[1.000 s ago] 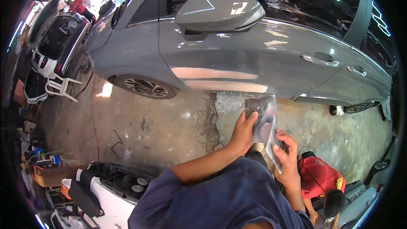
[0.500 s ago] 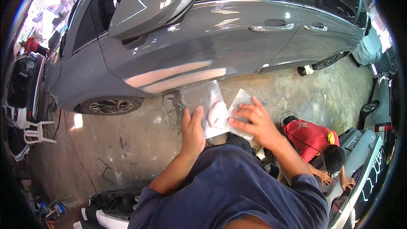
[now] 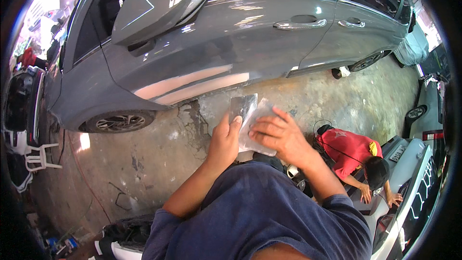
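My left hand (image 3: 225, 137) grips a flat greyish plate (image 3: 243, 106), thumb along its near edge. In my right hand (image 3: 281, 135) is a translucent rectangular spreader (image 3: 263, 113), its fingers spread across the upper face. The spreader lies over the right part of the plate, and the paste there is hidden from sight. Beyond both hands stands a grey car (image 3: 240, 48). Its lower front door bears two pinkish strips of filler, an upper strip (image 3: 183, 80) and a lower strip (image 3: 204, 88).
At right a person in a red shirt (image 3: 349, 149) leans over a light grey car part (image 3: 402, 156). A white plastic chair (image 3: 42, 158) stands far left on the stained concrete floor (image 3: 120, 168). The car's side mirror (image 3: 156, 12) juts out above the door.
My right hand has brought the spreader left onto the plate, covering the pale paste that showed before. The plate has tilted and turned in my left hand. The view has shifted slightly.
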{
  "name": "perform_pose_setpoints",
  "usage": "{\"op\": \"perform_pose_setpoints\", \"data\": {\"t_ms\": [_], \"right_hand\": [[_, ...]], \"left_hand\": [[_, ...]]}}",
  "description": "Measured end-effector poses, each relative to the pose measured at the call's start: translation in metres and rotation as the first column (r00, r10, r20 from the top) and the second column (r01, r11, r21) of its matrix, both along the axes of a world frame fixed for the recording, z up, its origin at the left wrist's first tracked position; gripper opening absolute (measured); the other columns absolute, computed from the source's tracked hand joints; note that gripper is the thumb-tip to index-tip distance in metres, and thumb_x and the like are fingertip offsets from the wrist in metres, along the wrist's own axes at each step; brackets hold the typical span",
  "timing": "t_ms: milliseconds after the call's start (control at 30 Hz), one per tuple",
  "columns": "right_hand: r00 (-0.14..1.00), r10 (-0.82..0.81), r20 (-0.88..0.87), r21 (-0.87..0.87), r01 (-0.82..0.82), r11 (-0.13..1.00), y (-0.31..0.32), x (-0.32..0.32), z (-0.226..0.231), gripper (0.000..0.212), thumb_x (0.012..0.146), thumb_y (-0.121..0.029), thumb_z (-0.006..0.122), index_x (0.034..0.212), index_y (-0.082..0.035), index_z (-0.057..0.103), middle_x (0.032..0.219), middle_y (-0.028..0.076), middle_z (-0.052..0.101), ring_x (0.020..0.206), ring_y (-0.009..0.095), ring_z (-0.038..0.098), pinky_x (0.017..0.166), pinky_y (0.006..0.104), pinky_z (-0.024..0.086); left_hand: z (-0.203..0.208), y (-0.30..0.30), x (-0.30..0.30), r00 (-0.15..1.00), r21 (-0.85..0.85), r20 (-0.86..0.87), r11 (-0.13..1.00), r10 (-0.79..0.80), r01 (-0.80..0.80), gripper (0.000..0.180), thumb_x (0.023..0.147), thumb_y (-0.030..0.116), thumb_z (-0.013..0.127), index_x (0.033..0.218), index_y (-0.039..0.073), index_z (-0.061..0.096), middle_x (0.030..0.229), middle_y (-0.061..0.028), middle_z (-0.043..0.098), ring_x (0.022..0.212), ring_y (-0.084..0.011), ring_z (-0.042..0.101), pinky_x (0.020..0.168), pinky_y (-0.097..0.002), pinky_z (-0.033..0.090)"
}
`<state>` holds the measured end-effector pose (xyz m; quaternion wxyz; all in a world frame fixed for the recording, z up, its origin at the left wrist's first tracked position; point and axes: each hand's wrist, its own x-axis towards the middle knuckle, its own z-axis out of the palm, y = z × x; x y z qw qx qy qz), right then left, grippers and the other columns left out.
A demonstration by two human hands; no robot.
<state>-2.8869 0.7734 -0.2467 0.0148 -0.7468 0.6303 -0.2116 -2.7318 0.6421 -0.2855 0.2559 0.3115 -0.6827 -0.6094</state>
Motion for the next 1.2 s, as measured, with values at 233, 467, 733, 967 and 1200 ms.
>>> {"op": "perform_pose_setpoints", "data": {"t_ms": [233, 467, 733, 967, 1200], "right_hand": [[0.996, 0.066, 0.065, 0.123, -0.074, 0.990, 0.025, 0.019, -0.015, 0.037, 0.079, -0.012, 0.061, 0.115, -0.019, 0.069, 0.124, -0.003, 0.063, 0.123, 0.017, 0.056, 0.115, 0.0497, 0.031], [0.873, 0.068, 0.484, -0.126, -0.008, 0.992, 0.047, 0.015, 0.003, 0.059, 0.073, -0.001, 0.074, 0.129, -0.016, 0.061, 0.138, 0.018, 0.043, 0.129, 0.042, 0.047, 0.111, 0.0546, 0.038], [0.960, -0.226, 0.163, 0.115, 0.209, 0.971, 0.092, -0.056, -0.061, 0.075, 0.063, 0.002, 0.079, 0.132, -0.016, 0.057, 0.136, 0.015, 0.049, 0.127, 0.038, 0.049, 0.106, 0.0458, 0.043], [0.988, -0.150, -0.021, -0.139, 0.145, 0.980, 0.146, -0.045, -0.017, 0.038, 0.080, -0.013, 0.066, 0.117, -0.024, 0.070, 0.121, 0.004, 0.060, 0.120, 0.028, 0.057, 0.110, 0.0581, 0.034], [0.995, -0.089, -0.049, -0.041, 0.087, 0.995, 0.209, -0.053, 0.016, 0.043, 0.073, -0.009, 0.065, 0.114, -0.022, 0.071, 0.118, -0.001, 0.063, 0.119, 0.020, 0.058, 0.116, 0.0555, 0.028]], "left_hand": [[0.013, -0.001, -0.008, 0.988, -0.124, -0.039, 0.981, 0.147, -0.151, 0.036, 0.105, 0.023, 0.044, 0.126, -0.005, 0.051, 0.096, -0.0248, 0.066, 0.087, -0.0390, 0.065, 0.080, -0.0430, 0.049], [-0.006, 0.019, -0.017, 0.882, 0.625, -0.347, 0.780, 0.319, -0.036, 0.036, 0.103, 0.015, 0.050, 0.136, 0.002, 0.047, 0.125, -0.0120, 0.060, 0.107, -0.0212, 0.063, 0.092, -0.0352, 0.050], [-0.025, 0.072, -0.021, 0.844, 0.810, -0.269, 0.583, 0.463, -0.062, 0.028, 0.102, 0.011, 0.051, 0.127, 0.000, 0.048, 0.119, -0.0119, 0.061, 0.107, -0.0214, 0.062, 0.093, -0.0361, 0.052], [-0.003, 0.121, -0.039, 0.920, 0.441, -0.303, 0.892, 0.249, -0.096, 0.032, 0.103, 0.016, 0.051, 0.128, -0.003, 0.050, 0.120, -0.0103, 0.060, 0.108, -0.0171, 0.056, 0.096, -0.0319, 0.045], [0.016, 0.180, -0.053, 0.961, 0.311, -0.260, 0.950, 0.095, -0.010, 0.032, 0.105, 0.019, 0.046, 0.126, -0.003, 0.052, 0.118, -0.0104, 0.062, 0.107, -0.0169, 0.056, 0.096, -0.0311, 0.043]]}}
